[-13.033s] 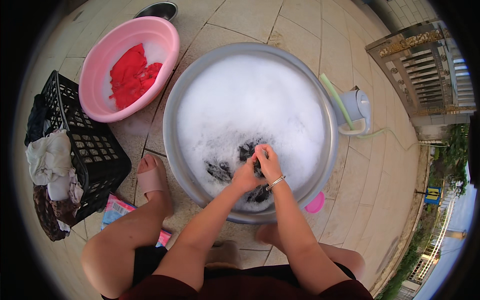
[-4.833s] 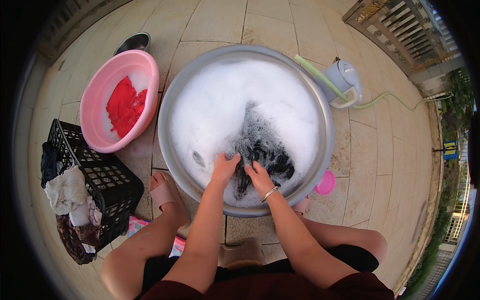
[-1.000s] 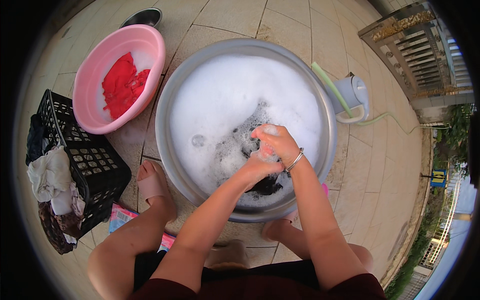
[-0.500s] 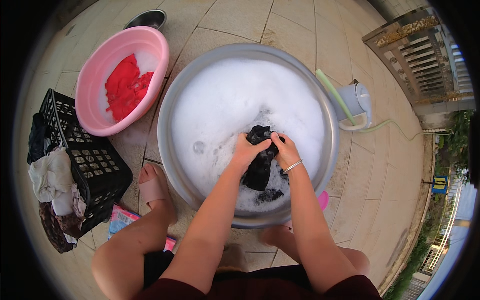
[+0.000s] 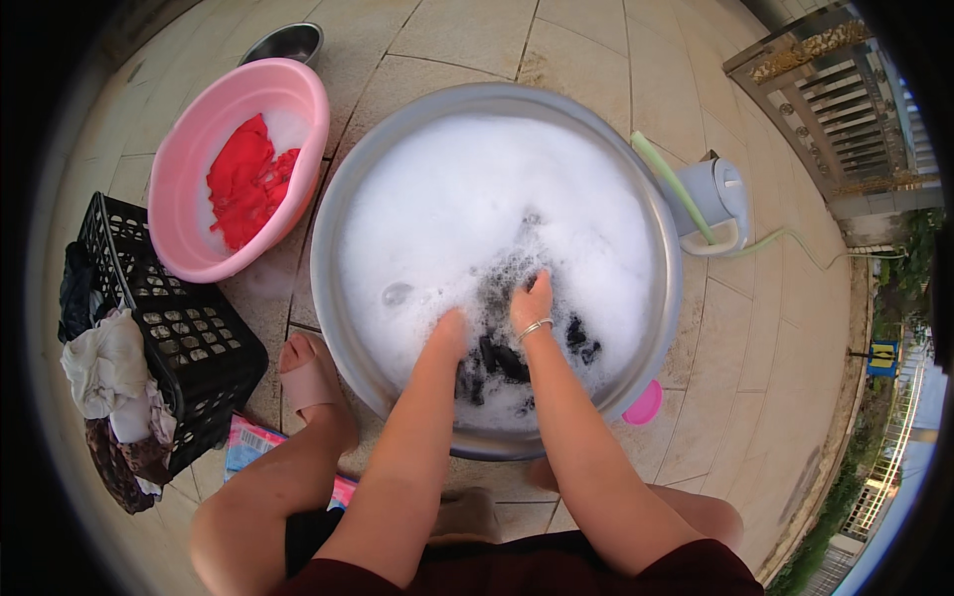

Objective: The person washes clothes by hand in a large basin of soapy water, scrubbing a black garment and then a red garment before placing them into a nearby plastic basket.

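A wide grey metal basin full of white suds stands before me. Wet black cloth lies partly sunk in the foamy water, at the basin's near side. My left hand is dipped in the suds left of the cloth, its fingers under the foam. My right hand, with a silver bangle at the wrist, is bent down into the water just beyond the cloth. Its fingertips are hidden, so what either hand grips under the surface does not show.
At the left, a pink tub holds red cloth in suds, beside a black crate of clothes. A metal bowl sits behind. On the right are a grey bucket with a green hose and a pink round thing.
The black cloth, held up between both hands before, is now down in the suds. My hands have moved apart and sunk into the water, the left one further left.
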Motion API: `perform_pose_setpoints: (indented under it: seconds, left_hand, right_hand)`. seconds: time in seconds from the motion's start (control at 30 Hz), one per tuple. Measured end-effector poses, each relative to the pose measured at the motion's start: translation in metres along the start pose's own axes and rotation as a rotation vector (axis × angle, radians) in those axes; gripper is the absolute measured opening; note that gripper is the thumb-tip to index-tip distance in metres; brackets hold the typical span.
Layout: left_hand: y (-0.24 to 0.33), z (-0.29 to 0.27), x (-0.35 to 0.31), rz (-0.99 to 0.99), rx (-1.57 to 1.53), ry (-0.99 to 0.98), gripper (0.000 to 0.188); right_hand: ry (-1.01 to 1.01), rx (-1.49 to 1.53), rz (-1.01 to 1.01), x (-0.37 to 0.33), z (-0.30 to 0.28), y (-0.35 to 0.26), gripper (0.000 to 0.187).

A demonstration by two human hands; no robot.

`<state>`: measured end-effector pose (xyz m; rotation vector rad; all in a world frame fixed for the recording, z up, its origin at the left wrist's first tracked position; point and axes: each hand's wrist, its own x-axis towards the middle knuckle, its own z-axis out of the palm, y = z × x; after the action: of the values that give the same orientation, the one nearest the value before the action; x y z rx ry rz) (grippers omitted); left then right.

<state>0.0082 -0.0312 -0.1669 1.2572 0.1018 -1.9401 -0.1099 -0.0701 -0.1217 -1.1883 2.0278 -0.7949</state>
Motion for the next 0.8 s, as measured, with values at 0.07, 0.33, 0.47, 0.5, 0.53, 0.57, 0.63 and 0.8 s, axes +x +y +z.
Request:
perform_pose_setpoints:
  seconds: [0.07,0.33,0.47,0.5,0.53,0.57,0.63,0.8]
  left_hand:
    - [0.019,0.013,-0.008,-0.015,-0.324,-0.179,0.029]
    - [0.03,0.039,-0.052,0.333,-0.134,-0.117,0.015]
    - [0.038,0.079,-0.084,0.108,-0.078,0.077,0.016]
    - [0.041,0.071,-0.079,0.154,-0.006,0.081,0.018]
    - [0.044,0.066,-0.079,0.197,0.065,0.089,0.019]
    - [0.047,0.062,-0.083,0.193,0.155,0.013,0.027]
    - [0.034,0.067,-0.088,0.082,-0.096,-0.134,0.045]
    - [0.038,0.085,-0.111,0.042,0.31,-0.41,0.072]
  right_hand:
    - [-0.039,0.138,-0.034,-0.02,-0.016,-0.032,0.023]
    - [-0.043,-0.057,-0.311,-0.057,-0.013,-0.08,0.03]
    - [-0.112,0.01,-0.018,-0.028,-0.032,-0.072,0.052]
    - [-0.131,0.013,-0.11,-0.049,-0.027,-0.073,0.051]
    - [-0.152,0.014,-0.198,-0.065,-0.026,-0.074,0.05]
    - [-0.163,0.078,-0.275,-0.071,-0.027,-0.078,0.042]
    - [-0.164,0.05,-0.198,-0.06,-0.033,-0.078,0.036]
    - [0.012,0.011,-0.078,-0.022,-0.045,-0.077,0.025]
